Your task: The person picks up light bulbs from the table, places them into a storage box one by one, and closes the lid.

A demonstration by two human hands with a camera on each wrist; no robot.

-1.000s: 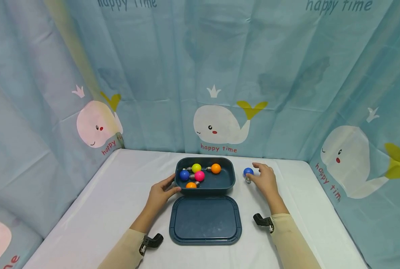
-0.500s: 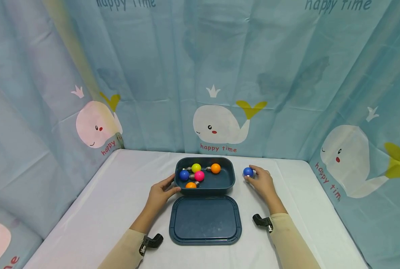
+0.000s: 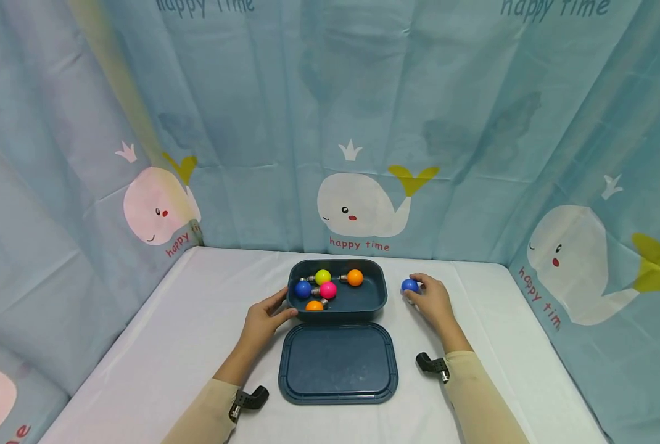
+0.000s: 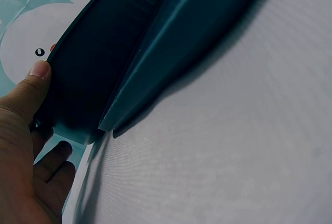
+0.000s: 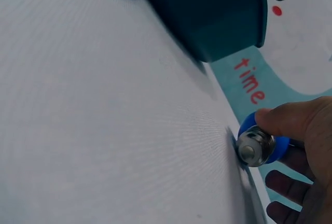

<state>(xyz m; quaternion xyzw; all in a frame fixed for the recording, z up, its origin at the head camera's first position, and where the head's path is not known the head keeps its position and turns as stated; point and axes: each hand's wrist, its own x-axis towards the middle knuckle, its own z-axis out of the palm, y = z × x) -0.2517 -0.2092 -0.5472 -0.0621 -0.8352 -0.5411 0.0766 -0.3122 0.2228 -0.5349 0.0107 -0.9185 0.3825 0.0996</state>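
My right hand point(image 3: 433, 302) pinches a blue light bulb point(image 3: 410, 285) between thumb and fingers, over the cloth to the right of the box. In the right wrist view the metal screw base point(image 5: 254, 147) of this bulb faces the camera, and the thumb lies over it. My left hand point(image 3: 263, 319) grips the left end of a dark blue-green box point(image 3: 382, 296), thumb at the near corner and fingers along the side. Inside the box lie several round bulbs: yellow-green point(image 3: 322, 277), blue point(image 3: 303, 289), pink point(image 3: 328, 290) and orange point(image 3: 354, 277), with another orange bulb point(image 3: 314, 306) partly hidden by the near wall.
A flat lid point(image 3: 338, 364) of the same dark colour lies just in front of the box. White cloth point(image 3: 158, 345) covers the table. A blue curtain point(image 3: 241, 197) with whale prints stands behind it and at both sides.
My right hand has shifted slightly left and closed in around the blue bulb; its base, visible earlier below the ball, is now mostly hidden in the head view. The left hand and box stay put.
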